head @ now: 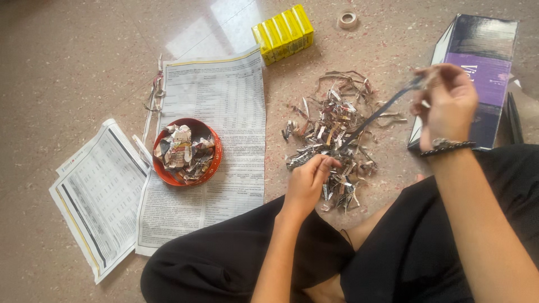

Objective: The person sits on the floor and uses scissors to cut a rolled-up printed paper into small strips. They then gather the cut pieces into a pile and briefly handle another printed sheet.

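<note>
Fingers [432, 84] of the right hand [446, 104] pinch the upper end of a long dark paper strip [376, 115]; left hand [307, 182] fingers are pressed together, pinching its lower end at the near edge of the shred pile [331, 132]. Strip runs diagonally, low-left to high-right, taut btwn both hands, just above the pile. Shreds: thin, curled, printed paper on speckled stone floor [84, 67]. Left of the pile, a round red bowl [216, 148] w/ crumpled paper sits on newspaper sheets [224, 101]. Yellow boxes [283, 31], tape roll [348, 19], purple box [483, 67] lie farther off.
</note>
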